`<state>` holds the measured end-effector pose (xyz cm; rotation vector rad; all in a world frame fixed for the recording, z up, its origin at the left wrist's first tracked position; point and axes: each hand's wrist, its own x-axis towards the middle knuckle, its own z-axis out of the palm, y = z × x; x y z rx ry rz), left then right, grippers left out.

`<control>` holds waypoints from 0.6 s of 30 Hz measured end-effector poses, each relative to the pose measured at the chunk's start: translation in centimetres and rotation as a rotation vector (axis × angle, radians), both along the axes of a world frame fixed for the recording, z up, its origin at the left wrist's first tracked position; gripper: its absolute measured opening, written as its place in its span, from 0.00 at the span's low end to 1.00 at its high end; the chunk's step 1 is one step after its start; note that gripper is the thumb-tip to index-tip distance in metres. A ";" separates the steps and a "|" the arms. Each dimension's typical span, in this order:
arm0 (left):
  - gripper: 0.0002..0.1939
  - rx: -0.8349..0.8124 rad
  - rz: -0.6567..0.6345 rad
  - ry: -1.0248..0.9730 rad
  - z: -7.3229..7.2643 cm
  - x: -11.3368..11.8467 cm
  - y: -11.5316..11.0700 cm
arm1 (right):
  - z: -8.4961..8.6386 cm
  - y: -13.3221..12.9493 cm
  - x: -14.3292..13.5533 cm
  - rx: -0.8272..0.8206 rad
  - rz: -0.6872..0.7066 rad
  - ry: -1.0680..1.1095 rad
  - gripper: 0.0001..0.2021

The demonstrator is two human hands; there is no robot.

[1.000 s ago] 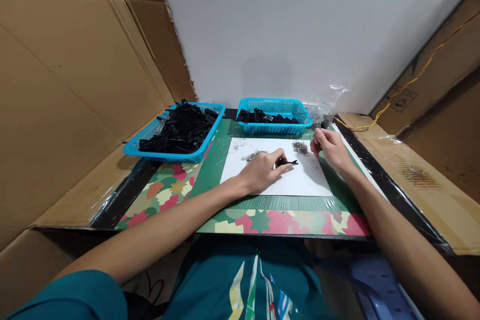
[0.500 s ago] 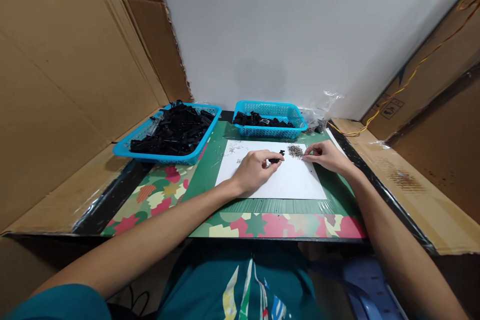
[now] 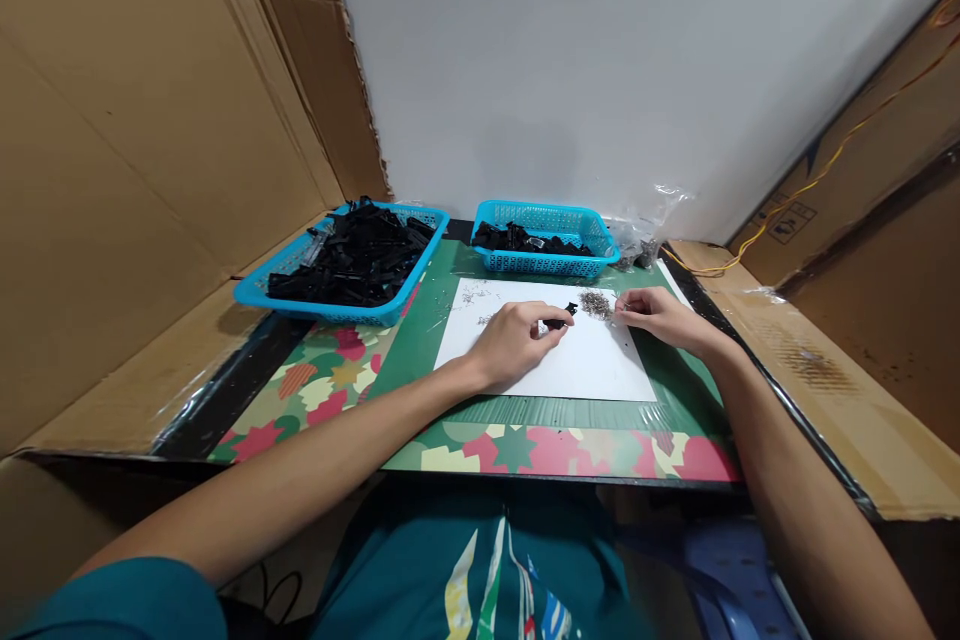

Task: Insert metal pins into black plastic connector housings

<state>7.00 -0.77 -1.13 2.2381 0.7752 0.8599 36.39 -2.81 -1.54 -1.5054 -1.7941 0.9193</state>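
Note:
My left hand (image 3: 519, 342) grips a small black plastic part (image 3: 559, 322) between thumb and fingers, over a white sheet (image 3: 592, 370). To its right, my right hand (image 3: 652, 312) has thumb and forefinger pinched together at the edge of a pile of tiny metal pieces (image 3: 596, 305), which look like screws. Whatever is in that pinch is too small to make out. More tiny metal bits (image 3: 474, 294) lie scattered on the sheet's far left part.
A blue basket (image 3: 251, 295) heaped with black plastic parts stands at the left. Behind the sheet sits a smaller blue basket (image 3: 551, 265) of black pieces, with clear plastic bags (image 3: 637, 245) beside it. Cardboard walls (image 3: 165, 100) flank the table.
My right hand has drawn slightly right, off the metal pile. My left hand still holds the black part, and the whole view has shifted a little.

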 end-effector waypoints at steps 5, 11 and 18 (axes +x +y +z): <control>0.11 -0.006 -0.020 -0.010 -0.1 -0.1 0.1 | 1.1 -0.8 -1.7 0.007 0.092 0.141 0.20; 0.12 -0.247 -0.105 -0.099 0.3 0.5 -0.1 | 2.0 -1.8 -4.9 0.059 0.114 0.313 0.18; 0.22 -0.823 -0.270 -0.305 0.4 1.1 -0.6 | 2.0 -2.2 -6.3 0.028 0.143 0.407 0.18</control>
